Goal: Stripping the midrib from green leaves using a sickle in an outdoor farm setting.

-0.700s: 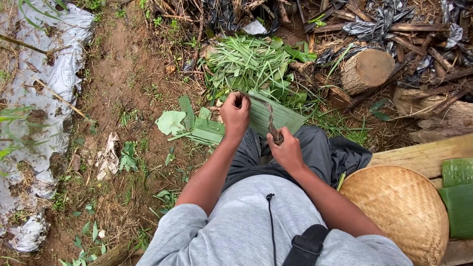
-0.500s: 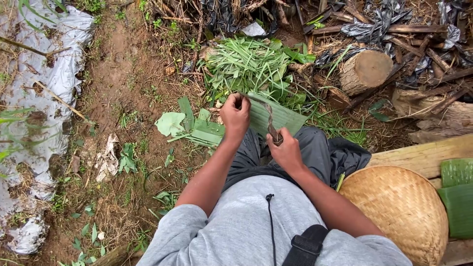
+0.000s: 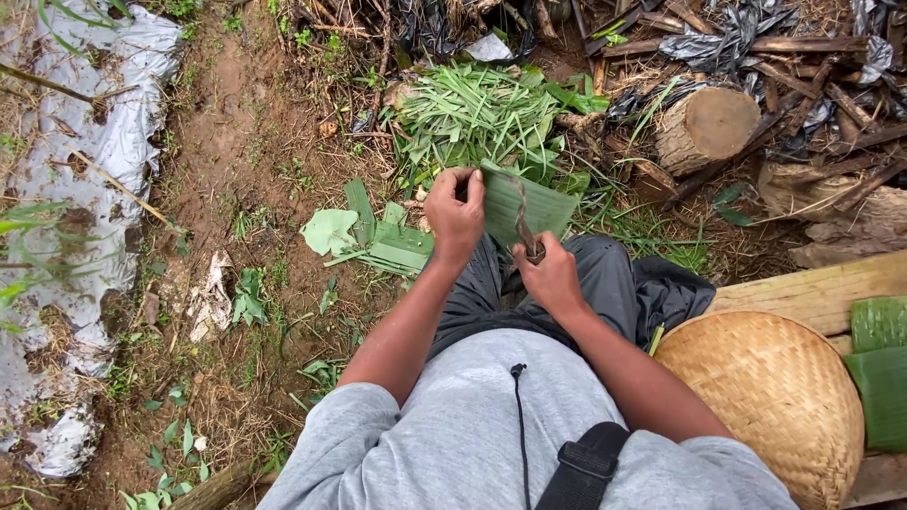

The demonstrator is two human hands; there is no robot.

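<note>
My left hand [image 3: 454, 215] grips the left edge of a flat green banana-leaf piece [image 3: 553, 203] held out in front of my knees. My right hand [image 3: 550, 276] is closed around the handle of a small curved knife [image 3: 522, 219], whose dark blade lies across the leaf. A heap of thin green leaf strips [image 3: 477, 113] lies on the ground just beyond the leaf. Cut leaf pieces [image 3: 383, 241] sit on the dirt to the left of my left hand.
A woven basket [image 3: 765, 392] rests on a wooden plank [image 3: 812, 288] at my right, with green leaf pieces [image 3: 879, 364] beside it. A cut log [image 3: 704, 127], sticks and black plastic lie at the upper right. Grey plastic sheeting [image 3: 90, 179] covers the ground at left.
Both hands hold the leaf and knife much as before; the view has barely shifted and the leaf sits in about the same place.
</note>
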